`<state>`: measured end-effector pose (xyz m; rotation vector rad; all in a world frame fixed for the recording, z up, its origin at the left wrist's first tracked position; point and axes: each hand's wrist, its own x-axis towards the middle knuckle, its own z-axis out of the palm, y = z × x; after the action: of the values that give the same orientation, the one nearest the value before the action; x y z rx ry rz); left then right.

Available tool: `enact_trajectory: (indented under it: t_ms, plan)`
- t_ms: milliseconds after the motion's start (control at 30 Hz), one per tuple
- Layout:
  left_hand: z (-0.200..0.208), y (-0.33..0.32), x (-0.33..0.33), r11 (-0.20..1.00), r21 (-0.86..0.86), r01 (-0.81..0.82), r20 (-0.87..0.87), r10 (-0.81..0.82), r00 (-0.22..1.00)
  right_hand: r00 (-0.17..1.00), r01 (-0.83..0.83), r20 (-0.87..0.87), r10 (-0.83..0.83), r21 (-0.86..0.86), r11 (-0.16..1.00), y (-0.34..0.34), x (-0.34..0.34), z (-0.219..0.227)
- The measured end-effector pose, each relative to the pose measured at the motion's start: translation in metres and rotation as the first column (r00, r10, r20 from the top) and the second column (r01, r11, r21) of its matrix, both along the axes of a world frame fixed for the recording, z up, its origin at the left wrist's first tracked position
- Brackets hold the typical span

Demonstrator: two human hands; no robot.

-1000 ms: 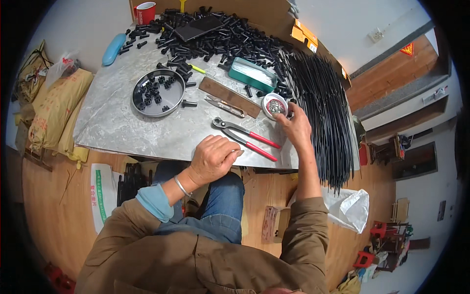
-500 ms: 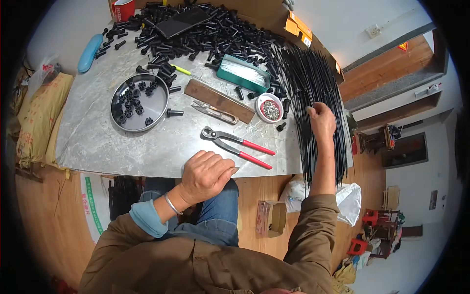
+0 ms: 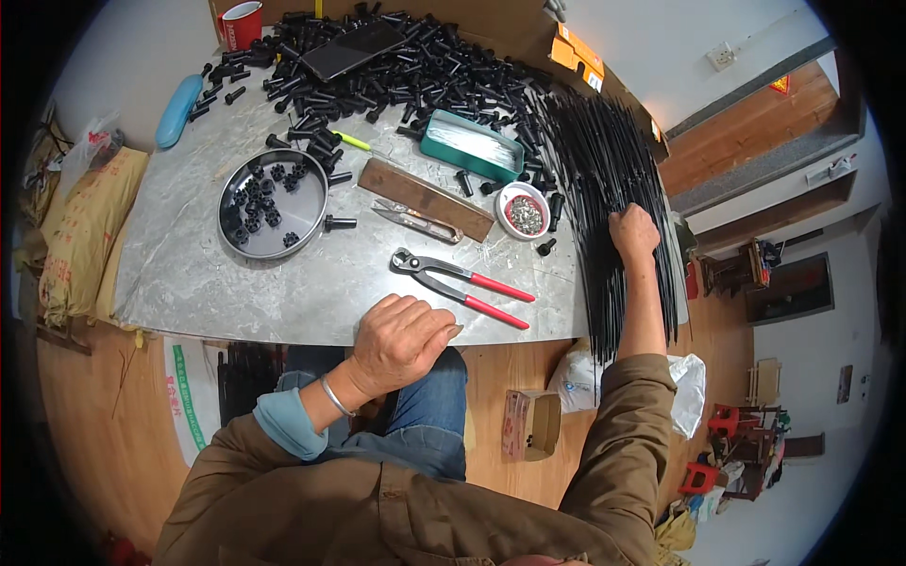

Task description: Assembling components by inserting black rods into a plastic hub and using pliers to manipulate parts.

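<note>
"Lying lengthwise along the right side of the table (image 3: pixel 283 307): what stock?"

"Thin black rods (image 3: pixel 604 302), one large bundle, near ends jutting past the near edge."

"Right hand (image 3: pixel 635 233)?"

"One, over the middle of the bundle, fingers curled down among the rods. Whether any rod is gripped, I cannot tell."

"Left hand (image 3: pixel 401 344)?"

"One, at the near edge, left of the rods and well apart from them. Fingers folded into a loose fist, thumb alongside; any contents hidden."

"Tools?"

"Pincers (image 3: pixel 467 275), red-handled, one pair, flat on the table just beyond the left hand. Snips (image 3: pixel 439 227), one pair, farther off, beside a brown bar (image 3: pixel 425 198)."

"Containers?"

"White bowl (image 3: pixel 505 226), small, holding silvery bits (image 3: pixel 524 215), near the bundle's left side. Green case (image 3: pixel 467 163), beyond the bowl, open, with thin white strips (image 3: pixel 477 141). Round pan (image 3: pixel 302 212), left, partly filled with small black fittings (image 3: pixel 255 203)."

"Far side?"

"Black plastic pieces (image 3: pixel 444 75), one broad heap; on it, a dark flat device (image 3: pixel 354 50). Red cup (image 3: pixel 242 30), far left. Blue case (image 3: pixel 179 111), elongated, at the left edge."
</note>
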<state>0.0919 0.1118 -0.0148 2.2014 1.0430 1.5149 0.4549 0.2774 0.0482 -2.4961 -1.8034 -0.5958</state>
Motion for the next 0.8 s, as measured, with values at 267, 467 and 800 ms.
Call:
enact_trajectory:
  t_ms: [267, 467, 800]
  plan:
    - [-0.001, -0.002, 0.000, 1.000, 0.009, -0.013, -0.030, 0.013, 0.999, 0.992, -0.037, 0.123, 0.024, 0.101, 0.994, 0.007, -0.011, -0.015]
    - [-0.001, -0.003, -0.002, 1.000, -0.008, -0.022, -0.035, 0.021, 0.999, 0.999, -0.023, -0.040, 0.025, 0.066, 0.998, 0.019, -0.009, -0.009]
    - [0.000, -0.003, -0.002, 1.000, 0.000, -0.010, -0.030, 0.010, 0.999, 0.997, -0.007, -0.079, 0.008, 0.009, 1.000, 0.014, 0.020, 0.019]
